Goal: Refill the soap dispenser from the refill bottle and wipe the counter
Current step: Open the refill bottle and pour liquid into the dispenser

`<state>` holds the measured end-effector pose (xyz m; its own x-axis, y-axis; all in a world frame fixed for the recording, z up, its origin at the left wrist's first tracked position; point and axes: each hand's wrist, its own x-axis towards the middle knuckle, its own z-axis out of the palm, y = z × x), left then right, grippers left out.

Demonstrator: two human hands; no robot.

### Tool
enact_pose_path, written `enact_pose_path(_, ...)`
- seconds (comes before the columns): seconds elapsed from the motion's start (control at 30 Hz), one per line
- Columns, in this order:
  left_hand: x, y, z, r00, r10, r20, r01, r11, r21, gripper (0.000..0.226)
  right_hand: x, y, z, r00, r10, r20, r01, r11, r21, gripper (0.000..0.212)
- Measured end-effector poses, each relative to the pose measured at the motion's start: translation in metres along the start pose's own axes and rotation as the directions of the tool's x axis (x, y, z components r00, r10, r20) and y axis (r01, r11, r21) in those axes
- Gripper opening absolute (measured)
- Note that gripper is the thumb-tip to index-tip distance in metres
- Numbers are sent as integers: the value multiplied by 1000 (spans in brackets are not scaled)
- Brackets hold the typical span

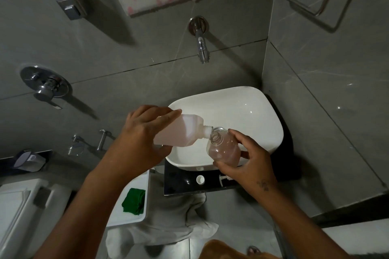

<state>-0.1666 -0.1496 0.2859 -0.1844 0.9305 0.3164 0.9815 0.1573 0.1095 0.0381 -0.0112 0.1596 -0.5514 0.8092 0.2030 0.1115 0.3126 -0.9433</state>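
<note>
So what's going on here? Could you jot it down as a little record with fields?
left hand: holds refill bottle tipped, neck at the dispenser's mouth
right hand: holds soap dispenser over the sink
dispenser contents: pinkish liquid, partly full
counter: white cap and pump head lying loose
green cloth: on a white surface left of the counter, untouched
tap: no water seen

A wall tap (201, 48) juts above the white basin (242, 99), toilet tank (19, 200) at left.
</note>
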Motion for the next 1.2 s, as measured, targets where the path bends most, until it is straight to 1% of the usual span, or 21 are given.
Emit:
enact_pose_path(0.53, 2, 3, -2, 1000, 12, -1, -12, 999, 51, 89, 2, 1, 4, 1000, 4, -10, -4, 1000, 2, 84)
enact_pose_path(1.2, 2, 1, -4, 1000, -10, 13, 9, 997, 74, 89, 2, 8, 7, 1000, 3, -18, -3, 1000, 13, 83)
